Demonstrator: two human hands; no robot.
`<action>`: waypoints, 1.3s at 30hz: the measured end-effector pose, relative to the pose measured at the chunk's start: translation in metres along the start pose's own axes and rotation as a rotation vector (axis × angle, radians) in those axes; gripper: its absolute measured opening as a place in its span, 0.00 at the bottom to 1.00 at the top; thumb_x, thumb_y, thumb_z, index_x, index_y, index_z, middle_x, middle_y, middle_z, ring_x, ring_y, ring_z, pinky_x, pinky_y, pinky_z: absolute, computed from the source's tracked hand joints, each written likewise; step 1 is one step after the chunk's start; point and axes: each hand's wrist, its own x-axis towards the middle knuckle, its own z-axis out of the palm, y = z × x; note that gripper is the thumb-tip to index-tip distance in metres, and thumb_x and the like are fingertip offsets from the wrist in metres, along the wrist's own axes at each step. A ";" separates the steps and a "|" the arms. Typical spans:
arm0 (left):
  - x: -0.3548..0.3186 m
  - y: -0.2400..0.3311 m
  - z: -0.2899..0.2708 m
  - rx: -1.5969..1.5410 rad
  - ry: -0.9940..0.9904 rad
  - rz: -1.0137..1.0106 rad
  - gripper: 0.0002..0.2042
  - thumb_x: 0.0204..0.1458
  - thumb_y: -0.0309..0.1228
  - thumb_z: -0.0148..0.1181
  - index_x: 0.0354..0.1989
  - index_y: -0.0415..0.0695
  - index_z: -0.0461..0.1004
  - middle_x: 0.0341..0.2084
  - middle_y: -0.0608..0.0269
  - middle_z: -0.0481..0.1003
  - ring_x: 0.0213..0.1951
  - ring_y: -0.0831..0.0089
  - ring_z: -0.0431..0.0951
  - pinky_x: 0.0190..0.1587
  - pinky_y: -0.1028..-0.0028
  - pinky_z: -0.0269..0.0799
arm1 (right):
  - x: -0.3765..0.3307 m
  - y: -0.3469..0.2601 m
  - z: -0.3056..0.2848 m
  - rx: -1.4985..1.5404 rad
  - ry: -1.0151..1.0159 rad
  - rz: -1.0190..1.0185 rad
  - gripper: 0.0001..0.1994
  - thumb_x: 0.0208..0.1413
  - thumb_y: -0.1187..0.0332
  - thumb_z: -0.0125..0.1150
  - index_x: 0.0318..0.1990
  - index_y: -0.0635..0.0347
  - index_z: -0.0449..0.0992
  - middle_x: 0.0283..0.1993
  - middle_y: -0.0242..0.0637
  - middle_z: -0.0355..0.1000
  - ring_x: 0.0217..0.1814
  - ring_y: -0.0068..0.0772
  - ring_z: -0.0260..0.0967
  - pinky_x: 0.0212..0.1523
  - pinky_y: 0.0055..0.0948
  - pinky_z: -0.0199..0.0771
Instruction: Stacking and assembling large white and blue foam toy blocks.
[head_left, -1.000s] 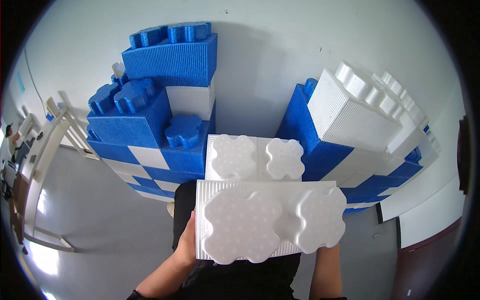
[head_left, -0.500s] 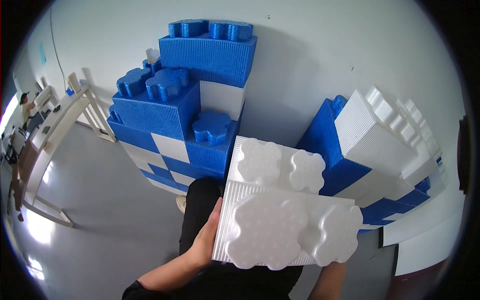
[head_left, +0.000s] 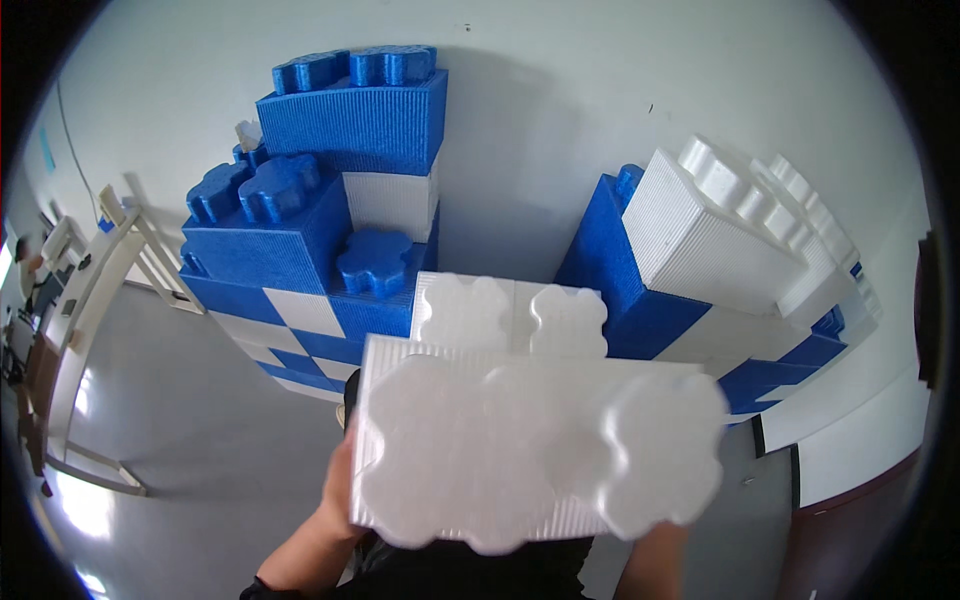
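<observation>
Left grip (head_left: 338,495): bare hand, closed against the left end of a large white, rib-sided, foam-like rectangular block (head_left: 545,450). Right grip (head_left: 655,545): blurred, at the same block's near right corner, supporting it; fingers hidden beneath, so their exact hold cannot be told. Block lies between the two grips, studded face toward the camera; two scalloped raised studs, one nearer each grip. Directly beyond the grips, a second white ribbed block (head_left: 518,315) with two similar studs; its near part is covered by the held block, contact between them cannot be told. Ahead of the left grip, a stepped stack of blue and white ribbed blocks (head_left: 325,235); ahead of the right grip, a lower blue and white stack (head_left: 690,265), white studded blocks on top. Grey glossy floor (head_left: 220,430) left of the left grip.
</observation>
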 end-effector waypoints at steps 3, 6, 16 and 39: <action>-0.002 0.034 -0.009 0.193 -0.096 0.258 0.25 0.63 0.35 0.46 0.67 0.40 0.54 0.59 0.52 0.65 0.57 0.64 0.69 0.58 0.64 0.68 | 0.009 -0.027 -0.033 0.078 0.025 0.007 0.25 0.59 0.53 0.54 0.60 0.55 0.67 0.59 0.33 0.67 0.61 0.36 0.65 0.61 0.36 0.66; 0.042 0.092 0.046 0.590 -0.169 0.598 0.24 0.65 0.41 0.43 0.63 0.36 0.58 0.52 0.55 0.70 0.50 0.70 0.74 0.50 0.70 0.73 | 0.113 -0.044 -0.008 0.173 0.034 0.036 0.25 0.59 0.53 0.54 0.60 0.55 0.67 0.59 0.33 0.67 0.61 0.36 0.65 0.60 0.36 0.66; 0.139 0.089 0.050 0.288 -0.120 0.609 0.32 0.58 0.55 0.44 0.64 0.44 0.61 0.57 0.57 0.69 0.58 0.63 0.69 0.59 0.64 0.64 | 0.158 -0.041 0.074 0.469 -0.064 0.219 0.30 0.63 0.50 0.50 0.64 0.63 0.61 0.65 0.36 0.63 0.69 0.34 0.56 0.67 0.35 0.53; 0.145 0.060 0.051 0.620 -0.172 0.554 0.52 0.42 0.60 0.54 0.71 0.38 0.43 0.68 0.49 0.51 0.70 0.58 0.48 0.69 0.63 0.39 | 0.134 -0.010 0.068 -0.039 0.121 -0.043 0.24 0.68 0.56 0.42 0.64 0.62 0.59 0.65 0.39 0.59 0.69 0.30 0.53 0.68 0.35 0.50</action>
